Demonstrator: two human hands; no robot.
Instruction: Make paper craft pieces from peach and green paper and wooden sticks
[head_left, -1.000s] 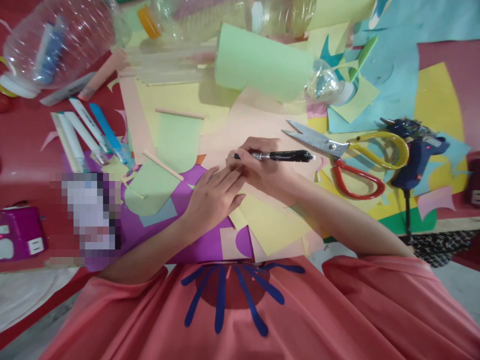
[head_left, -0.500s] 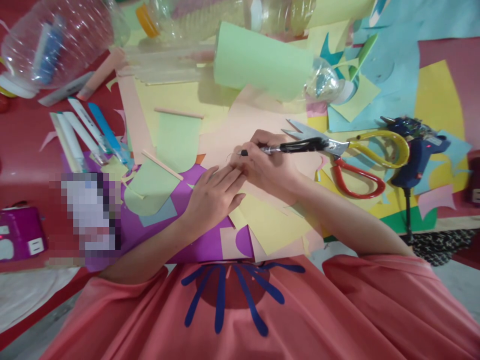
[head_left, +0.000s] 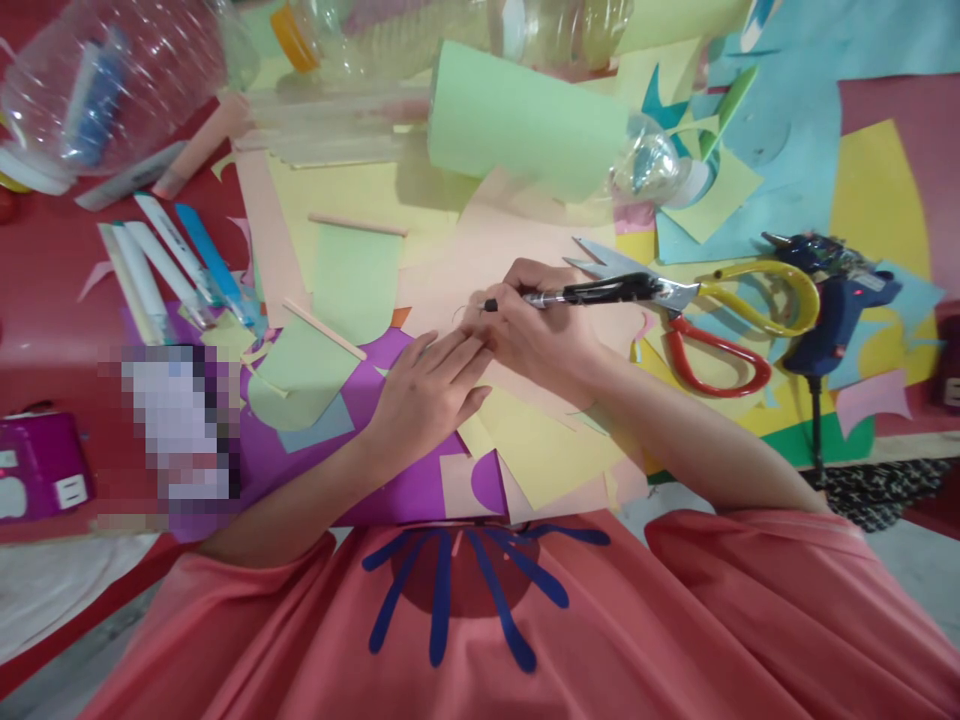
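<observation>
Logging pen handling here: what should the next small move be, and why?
Probably a short stroke extending the thin curved line on the peach paper. The right hand grips the pen with its front end pointing toward that line, and the left hand lies flat close by, seemingly able to steady the sheet.

No legible lettering or numerals. Dark marks on the white label of the purple box and faint print on a white marker: too small to read.
</observation>
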